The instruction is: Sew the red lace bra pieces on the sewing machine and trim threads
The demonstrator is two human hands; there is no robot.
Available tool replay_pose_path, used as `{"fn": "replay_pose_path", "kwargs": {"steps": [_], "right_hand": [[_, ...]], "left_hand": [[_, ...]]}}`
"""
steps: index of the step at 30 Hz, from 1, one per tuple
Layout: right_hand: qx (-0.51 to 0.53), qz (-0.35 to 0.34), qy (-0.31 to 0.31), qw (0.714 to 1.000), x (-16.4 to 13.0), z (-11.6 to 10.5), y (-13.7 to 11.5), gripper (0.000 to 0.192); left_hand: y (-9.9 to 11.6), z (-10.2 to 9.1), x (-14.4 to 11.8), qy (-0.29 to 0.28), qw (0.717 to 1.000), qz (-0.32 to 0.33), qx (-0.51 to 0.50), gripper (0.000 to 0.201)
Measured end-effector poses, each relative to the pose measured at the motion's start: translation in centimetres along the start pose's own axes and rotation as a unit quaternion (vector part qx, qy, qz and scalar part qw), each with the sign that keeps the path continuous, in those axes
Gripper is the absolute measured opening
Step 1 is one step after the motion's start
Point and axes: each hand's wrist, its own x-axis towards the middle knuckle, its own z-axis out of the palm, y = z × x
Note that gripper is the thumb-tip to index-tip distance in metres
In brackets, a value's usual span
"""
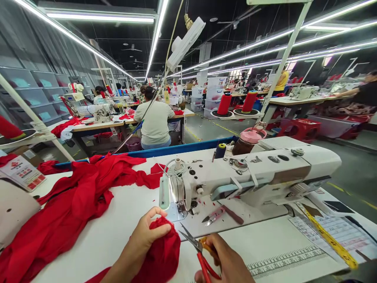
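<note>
Gripping a bunched piece of red fabric (pixel 163 251), your left hand (pixel 144 236) pinches it w/ thumb on top, on the white table (pixel 118 224) just in front of the sewing machine (pixel 250 177). Your right hand (pixel 226 261) is closed round red-handled snips (pixel 196 245), blades parted, tips just right of the bunch, near its edge. More red cloth (pixel 67 204) is heaped at left. A yellow tape measure (pixel 330 239) lies at right.

We can read no word or number anywhere. The ruler scale (pixel 287 261) printed on the table at lower right, the printed sheet (pixel 343 232) beside it, and the leaflet (pixel 22 173) at left are all too blurred.
</note>
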Motion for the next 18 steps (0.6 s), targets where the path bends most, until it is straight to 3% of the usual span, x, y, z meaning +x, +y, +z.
{"fn": "replay_pose_path", "kwargs": {"steps": [7,13,18], "right_hand": [[-0.001,-0.051,-0.021,0.998,1.1,1.4,-1.4,0.042],[0.04,-0.048,-0.042,0.997,1.4,1.0,-1.8,0.04],[0.089,-0.03,-0.108,0.99,1.5,0.1,-1.9,0.043]], "left_hand": [[-0.2,-0.1,-0.7,-0.008,0.999,0.022,-0.043,0.048],[-0.5,-0.2,-0.7,-0.015,0.999,0.017,-0.032,0.05],[-0.8,-0.6,-0.6,-0.007,1.0,0.007,-0.008,0.053]]}}
